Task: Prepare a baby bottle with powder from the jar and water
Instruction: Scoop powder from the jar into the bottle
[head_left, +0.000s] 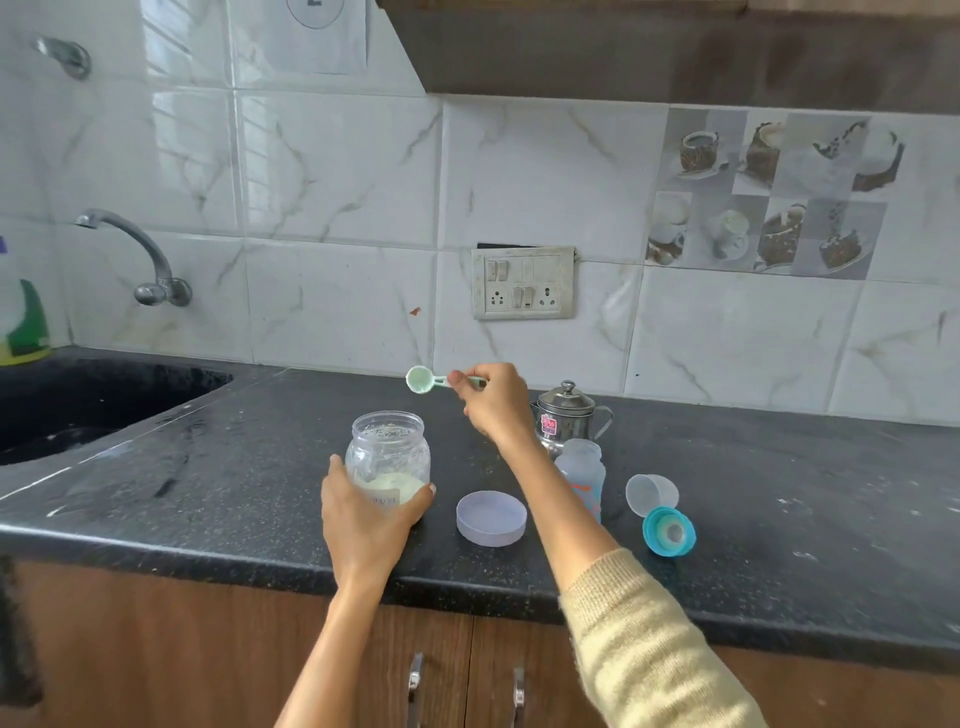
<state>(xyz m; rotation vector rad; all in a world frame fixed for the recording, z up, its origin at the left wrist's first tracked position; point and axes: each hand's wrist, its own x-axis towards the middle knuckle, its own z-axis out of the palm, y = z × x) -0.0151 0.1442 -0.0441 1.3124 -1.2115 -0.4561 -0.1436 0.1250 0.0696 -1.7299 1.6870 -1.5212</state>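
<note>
A clear jar (387, 453) with pale powder at its bottom stands open on the black counter (249, 467). My left hand (363, 519) is wrapped around its lower part. My right hand (493, 400) holds a light green scoop (422, 379) by the handle, raised above and just right of the jar's mouth. The scoop's bowl looks empty. The open baby bottle (584, 470) stands to the right, partly behind my right forearm. Its clear cap (652, 493) and blue teat ring (669, 531) lie on the counter further right.
The jar's pale purple lid (491, 517) lies between jar and bottle. A steel lidded pot (566, 415) stands behind the bottle. A black sink (78, 405) with a wall tap (140, 254) is at left, a green-and-white bottle (21, 322) by it. A switch panel (523, 283) is on the tiles.
</note>
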